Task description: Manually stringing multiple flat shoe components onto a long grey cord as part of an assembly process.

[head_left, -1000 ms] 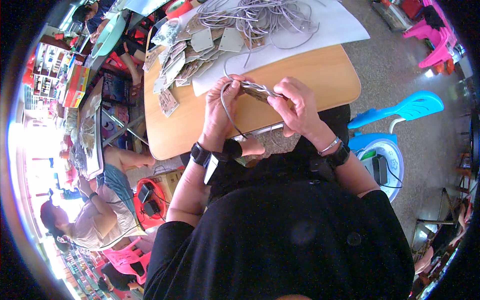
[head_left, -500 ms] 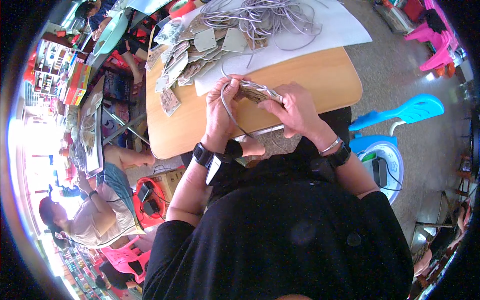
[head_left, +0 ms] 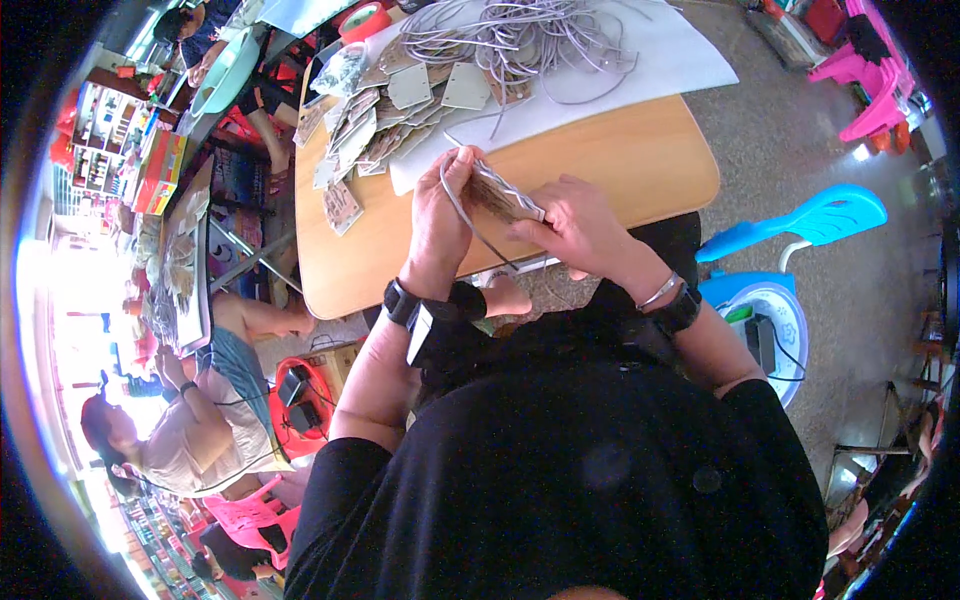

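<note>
Between my two hands, above the table's near edge, is a small flat piece with a rough brown face (head_left: 493, 202) and pale grey cord wrapped along its upper edge. My left hand (head_left: 438, 225) grips its left end, thumb on top. A loose length of grey cord (head_left: 470, 228) hangs down from that hand. My right hand (head_left: 585, 228) is closed on the piece's right end, thumb in front. Beyond my hands lies a pile of small flat plates (head_left: 385, 120), some grey-white, some brown, with holes in several. A tangle of grey cord (head_left: 520, 45) lies behind it.
The wooden table (head_left: 640, 150) carries a white sheet (head_left: 690, 55), a clear plastic bag (head_left: 340, 72) and a roll of red tape (head_left: 365, 22). To my right stand a white basin (head_left: 785, 310) and a blue chair back (head_left: 830, 215). A seated person (head_left: 200, 430) works at left.
My right hand has moved a little left and down, and the held piece now slants more steeply down to the right. My left thumb has shifted slightly along the cord.
</note>
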`<state>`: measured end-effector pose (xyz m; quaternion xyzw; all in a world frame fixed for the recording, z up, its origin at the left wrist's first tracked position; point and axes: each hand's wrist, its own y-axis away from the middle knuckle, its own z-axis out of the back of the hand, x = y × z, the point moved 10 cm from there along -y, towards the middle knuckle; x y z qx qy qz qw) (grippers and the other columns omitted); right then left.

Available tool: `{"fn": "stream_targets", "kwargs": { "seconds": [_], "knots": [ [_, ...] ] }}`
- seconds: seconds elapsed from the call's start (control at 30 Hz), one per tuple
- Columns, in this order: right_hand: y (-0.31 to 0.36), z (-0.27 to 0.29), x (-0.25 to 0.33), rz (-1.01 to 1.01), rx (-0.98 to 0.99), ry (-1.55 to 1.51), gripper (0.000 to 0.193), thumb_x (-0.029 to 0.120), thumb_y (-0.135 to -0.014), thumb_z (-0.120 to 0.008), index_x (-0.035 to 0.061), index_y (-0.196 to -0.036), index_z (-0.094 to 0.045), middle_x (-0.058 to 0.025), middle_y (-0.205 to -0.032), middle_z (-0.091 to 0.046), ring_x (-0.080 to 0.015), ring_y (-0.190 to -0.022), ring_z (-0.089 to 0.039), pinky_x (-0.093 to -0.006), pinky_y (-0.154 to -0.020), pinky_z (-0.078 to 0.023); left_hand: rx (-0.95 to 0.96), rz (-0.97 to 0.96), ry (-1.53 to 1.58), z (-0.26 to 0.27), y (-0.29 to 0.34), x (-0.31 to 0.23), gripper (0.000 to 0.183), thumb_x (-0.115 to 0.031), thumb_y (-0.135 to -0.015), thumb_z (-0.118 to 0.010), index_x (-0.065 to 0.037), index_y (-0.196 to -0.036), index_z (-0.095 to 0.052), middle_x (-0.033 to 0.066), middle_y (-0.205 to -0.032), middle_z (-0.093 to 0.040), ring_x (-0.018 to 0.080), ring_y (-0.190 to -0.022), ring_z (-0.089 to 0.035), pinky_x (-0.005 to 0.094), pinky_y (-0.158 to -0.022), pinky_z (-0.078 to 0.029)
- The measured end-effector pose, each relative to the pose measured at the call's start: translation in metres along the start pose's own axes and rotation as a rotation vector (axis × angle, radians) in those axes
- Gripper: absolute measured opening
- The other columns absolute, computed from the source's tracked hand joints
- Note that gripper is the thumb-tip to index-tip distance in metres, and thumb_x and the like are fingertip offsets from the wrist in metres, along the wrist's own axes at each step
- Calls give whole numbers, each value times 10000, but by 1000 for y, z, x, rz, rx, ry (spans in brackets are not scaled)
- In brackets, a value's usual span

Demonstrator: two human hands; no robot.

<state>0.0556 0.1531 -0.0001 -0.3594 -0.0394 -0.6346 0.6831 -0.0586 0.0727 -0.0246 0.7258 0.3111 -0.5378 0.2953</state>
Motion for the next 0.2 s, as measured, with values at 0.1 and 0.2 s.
{"fn": "stream_targets", "kwargs": {
  "seconds": [0.1,0.2],
  "knots": [
    [-9,12,-1,-252,182,-419,318,336,-766,-696,35,-834,-622,-90,-723,-605,-230,-743,-592,-368,-669,-460,43,-66,-236,1,0,-34,240,-237,-941,-509,-10,-931,-585,30,-778,-585,111,-696,-559,246,-657,-448],
    [-15,71,-10,-178,-148,-277,402,368,-772,-701,47,-994,-603,-131,-876,-645,-232,-764,-617,-381,-725,-466,197,-131,-379,-22,-3,-56,246,-263,-919,-545,-27,-915,-615,45,-861,-657,91,-754,-574,237,-726,-439]
  ]
}}
